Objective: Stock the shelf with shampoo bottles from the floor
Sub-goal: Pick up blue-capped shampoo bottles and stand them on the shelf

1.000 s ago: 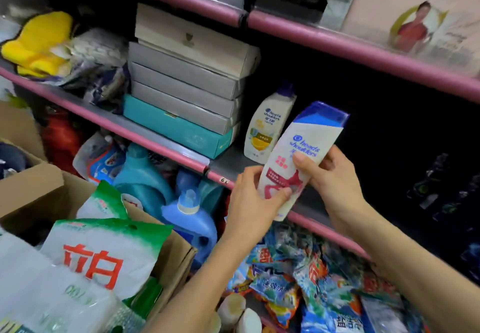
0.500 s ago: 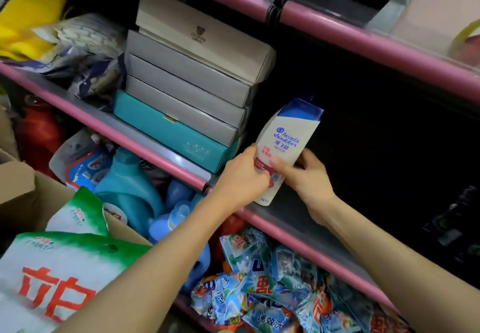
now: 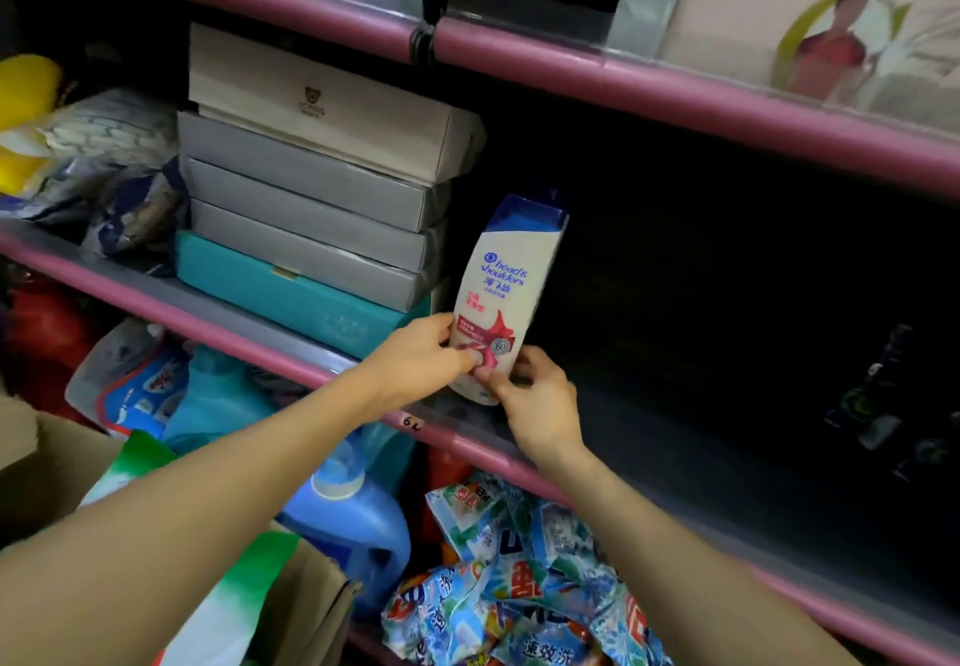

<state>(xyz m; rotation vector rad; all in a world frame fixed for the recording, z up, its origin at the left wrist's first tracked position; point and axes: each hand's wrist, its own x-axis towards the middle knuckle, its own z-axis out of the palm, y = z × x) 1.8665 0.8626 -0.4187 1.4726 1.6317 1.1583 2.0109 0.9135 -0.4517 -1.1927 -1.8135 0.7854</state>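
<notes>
From the head view, I see the shampoo bottle (image 3: 498, 296) has come down since a second ago, when I held it up in the air in front of the shelf (image 3: 675, 462); now it stands upright on the shelf, just right of the stack of boxes (image 3: 311, 208), its base near the pink front rail. My left hand (image 3: 421, 358) pinches its lower left edge and my right hand (image 3: 540, 405) grips its lower right corner, so neither has let go. I judge this bottle is as good as placed, needing only a release. The bottle that stood there a second ago is now hidden behind this one, or I cannot see it. To the right the shelf runs dark, with a few dark bottles (image 3: 893, 405) far right. Below, the lower shelf holds blue detergent jugs (image 3: 348, 525) and a heap of detergent sachets (image 3: 519, 577). At near left a cardboard box (image 3: 306, 598) holds green-and-white bags (image 3: 228, 608).
</notes>
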